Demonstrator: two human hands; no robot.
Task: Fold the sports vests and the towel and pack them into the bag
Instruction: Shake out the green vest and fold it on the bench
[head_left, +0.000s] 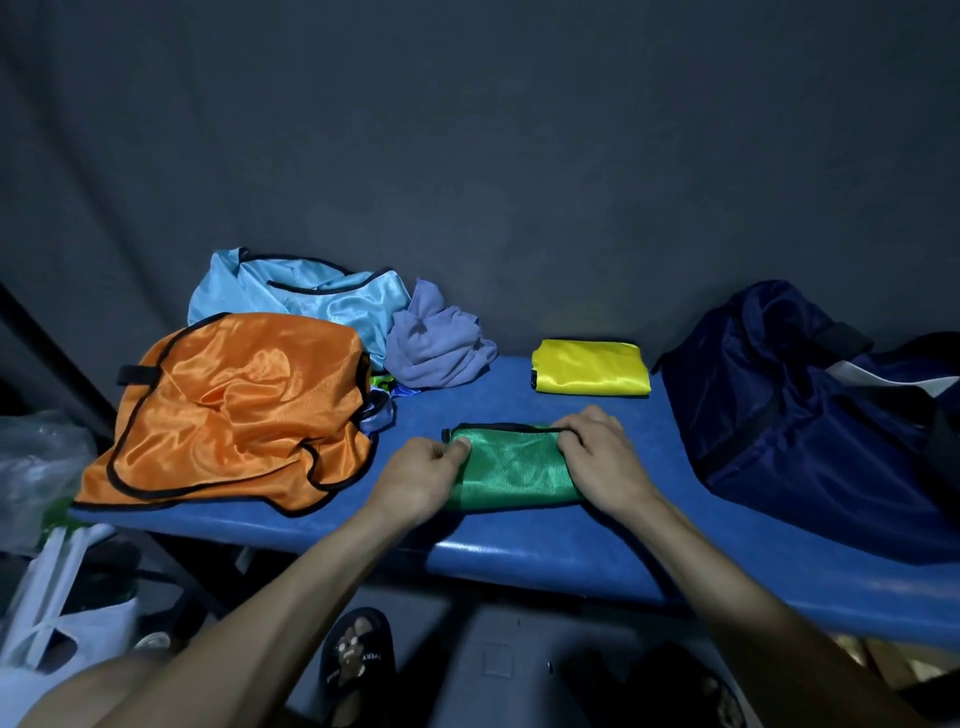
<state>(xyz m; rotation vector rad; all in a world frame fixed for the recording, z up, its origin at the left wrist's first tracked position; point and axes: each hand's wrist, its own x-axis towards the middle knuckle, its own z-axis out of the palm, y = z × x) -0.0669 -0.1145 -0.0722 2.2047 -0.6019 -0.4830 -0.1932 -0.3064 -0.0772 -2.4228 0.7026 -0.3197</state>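
Note:
A green mesh vest (511, 467), folded into a small rectangle, lies on the blue table (545, 551) near its front edge. My left hand (423, 470) pinches its left end, and my right hand (597, 452) grips its right end and top hem. Behind it lies a folded yellow vest (592, 366). An unfolded orange vest (234, 410) is spread at the left, with a light blue vest (306, 293) bunched behind it. A crumpled purple towel (436, 345) sits between them and the yellow vest. The dark navy bag (800, 405) stands at the right.
More coloured fabric (382, 395) peeks out under the orange vest's right edge. Plastic bags (47, 467) and white bags (62, 613) lie on the floor at the left. A foot in a black slipper (358, 654) shows below the table. A dark cloth backdrop hangs behind.

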